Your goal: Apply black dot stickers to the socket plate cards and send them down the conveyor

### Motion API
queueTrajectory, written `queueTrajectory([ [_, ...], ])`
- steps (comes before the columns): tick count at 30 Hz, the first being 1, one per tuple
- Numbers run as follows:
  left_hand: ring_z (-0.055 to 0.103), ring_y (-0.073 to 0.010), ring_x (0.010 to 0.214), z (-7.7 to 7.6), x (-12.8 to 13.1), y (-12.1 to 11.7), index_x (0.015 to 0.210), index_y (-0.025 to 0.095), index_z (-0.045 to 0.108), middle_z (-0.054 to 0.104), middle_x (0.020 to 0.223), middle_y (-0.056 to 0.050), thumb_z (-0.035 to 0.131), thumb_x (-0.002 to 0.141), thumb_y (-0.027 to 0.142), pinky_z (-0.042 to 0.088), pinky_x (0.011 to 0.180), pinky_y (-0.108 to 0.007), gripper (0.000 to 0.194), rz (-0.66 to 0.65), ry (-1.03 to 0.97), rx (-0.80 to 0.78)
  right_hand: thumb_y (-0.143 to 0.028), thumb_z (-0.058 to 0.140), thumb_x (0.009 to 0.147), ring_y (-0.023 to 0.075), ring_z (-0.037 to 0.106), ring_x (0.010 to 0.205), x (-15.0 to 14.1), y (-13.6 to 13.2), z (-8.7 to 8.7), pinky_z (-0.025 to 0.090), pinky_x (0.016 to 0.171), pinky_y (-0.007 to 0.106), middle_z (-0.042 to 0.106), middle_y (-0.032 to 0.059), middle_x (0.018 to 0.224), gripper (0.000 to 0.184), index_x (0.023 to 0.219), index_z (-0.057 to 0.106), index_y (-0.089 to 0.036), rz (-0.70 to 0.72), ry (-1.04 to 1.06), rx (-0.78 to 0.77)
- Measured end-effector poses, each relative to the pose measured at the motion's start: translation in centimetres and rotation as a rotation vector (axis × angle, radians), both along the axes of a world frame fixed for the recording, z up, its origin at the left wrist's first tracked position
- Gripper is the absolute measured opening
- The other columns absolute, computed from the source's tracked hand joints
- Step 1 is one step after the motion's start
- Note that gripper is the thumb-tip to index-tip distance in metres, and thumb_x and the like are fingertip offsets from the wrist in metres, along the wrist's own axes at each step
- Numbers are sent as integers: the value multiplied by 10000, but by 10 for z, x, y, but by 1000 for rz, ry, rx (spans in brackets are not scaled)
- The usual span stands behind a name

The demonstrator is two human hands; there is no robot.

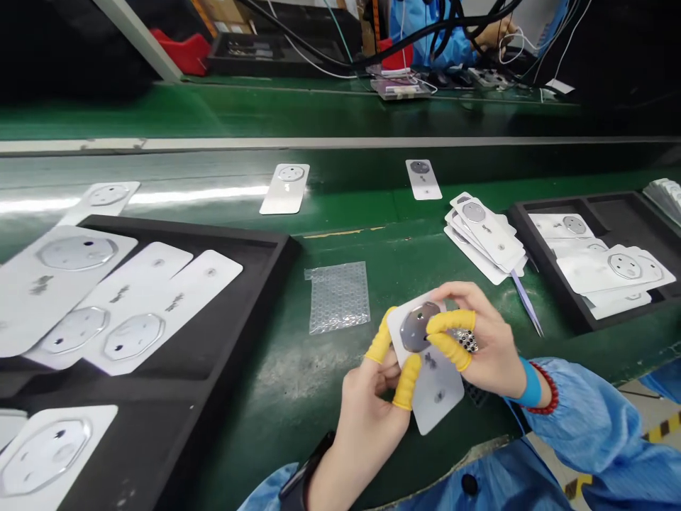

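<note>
My left hand (372, 404), with yellow finger cots on two digits, grips a white phone back cover (439, 397) by its left edge. The cover is tilted and bears a grey rounded camera plate (418, 328) with small holes. At that plate my right hand (486, 344) has its yellow-cotted thumb and index finger pinched together; anything between their tips is too small to make out. Partly hidden beneath the right hand is a dark sheet with several small round dots (468, 341). A clear bubble-wrap pouch (339, 298) lies flat to the left of the cover.
Left stands a black tray (234, 319) with several covers; another black tray (564, 305) with covers is at right. Stacked covers (486, 234) and purple tweezers (526, 304) lie between. Two single covers (284, 195) (424, 186) lie farther back. A co-worker's blue sleeve (452, 42) shows behind cables.
</note>
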State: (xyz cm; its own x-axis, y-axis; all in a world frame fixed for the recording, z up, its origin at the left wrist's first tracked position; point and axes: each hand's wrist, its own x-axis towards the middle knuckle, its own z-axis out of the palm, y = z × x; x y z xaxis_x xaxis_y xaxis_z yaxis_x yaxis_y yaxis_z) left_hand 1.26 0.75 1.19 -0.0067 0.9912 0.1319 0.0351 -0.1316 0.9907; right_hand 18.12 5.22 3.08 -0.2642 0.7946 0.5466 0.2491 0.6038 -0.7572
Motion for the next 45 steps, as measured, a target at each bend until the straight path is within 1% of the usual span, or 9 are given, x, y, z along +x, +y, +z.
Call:
queueTrajectory([
  [8, 620, -118, 487, 11, 5, -7, 829, 219, 732, 667, 592, 31, 761, 702, 108, 539, 517, -176, 171, -45, -104, -130, -116, 605, 881, 181, 630, 904, -12, -6, -3, 572, 816, 398, 475, 119, 1274, 119, 947, 629, -212, 37, 4, -39],
  [12, 635, -137, 504, 8, 3, -11, 833, 226, 743, 692, 618, 17, 728, 716, 94, 545, 532, -196, 177, -62, -68, -107, -126, 619, 875, 253, 569, 1124, -10, -7, 0, 529, 927, 458, 454, 118, 1312, 106, 922, 634, -219, 40, -12, -71],
  [15, 673, -151, 556, 5, 1, -14, 930, 234, 748, 730, 681, 6, 675, 757, 75, 555, 573, -206, 246, -77, 8, -50, -151, 639, 869, 269, 506, 1215, -8, -7, -1, 531, 923, 432, 425, 106, 1367, 84, 904, 629, -227, 59, -6, -160],
  [18, 670, -148, 544, 3, 0, -17, 952, 227, 748, 748, 706, -5, 663, 777, 82, 548, 567, -206, 243, -57, 111, 33, -189, 671, 856, 211, 581, 1082, -6, -6, -2, 569, 823, 356, 407, 101, 1397, 190, 992, 552, -246, 116, 99, -327],
  [22, 661, -155, 514, 3, -2, -19, 932, 210, 744, 745, 667, -13, 682, 752, 88, 536, 530, -209, 226, -42, 189, 113, -261, 700, 848, 122, 635, 785, -2, -3, 0, 577, 689, 278, 557, 50, 1110, 365, 1078, 416, -268, 233, 239, -546],
  [28, 664, -170, 512, 3, -2, -21, 865, 236, 764, 744, 649, -9, 736, 695, 93, 559, 530, -234, 224, -54, 125, 28, -348, 717, 837, 113, 614, 763, 3, 1, 9, 558, 673, 243, 524, 11, 945, 359, 1072, 468, -241, 290, 222, -652],
  [36, 676, -215, 578, 3, -4, -25, 833, 252, 789, 767, 701, -31, 799, 602, 98, 568, 542, -281, 277, 37, 13, -55, -442, 738, 808, 130, 649, 801, 3, 0, 7, 591, 721, 269, 574, 33, 985, 390, 1068, 533, -236, 269, 271, -630],
  [42, 663, -164, 508, 3, -5, -24, 886, 258, 747, 741, 653, 7, 718, 672, 56, 537, 522, -221, 296, 39, 212, 179, -373, 722, 838, 136, 668, 827, 0, -8, 5, 600, 746, 265, 606, 46, 1021, 350, 1101, 532, -242, 172, 207, -544],
  [45, 679, -166, 523, 4, -6, -24, 914, 260, 735, 745, 667, 6, 716, 692, 77, 551, 527, -210, 288, 16, 229, 182, -299, 706, 856, 120, 657, 778, -1, -10, 9, 591, 709, 245, 614, 31, 979, 303, 1101, 536, -244, 175, 204, -549],
])
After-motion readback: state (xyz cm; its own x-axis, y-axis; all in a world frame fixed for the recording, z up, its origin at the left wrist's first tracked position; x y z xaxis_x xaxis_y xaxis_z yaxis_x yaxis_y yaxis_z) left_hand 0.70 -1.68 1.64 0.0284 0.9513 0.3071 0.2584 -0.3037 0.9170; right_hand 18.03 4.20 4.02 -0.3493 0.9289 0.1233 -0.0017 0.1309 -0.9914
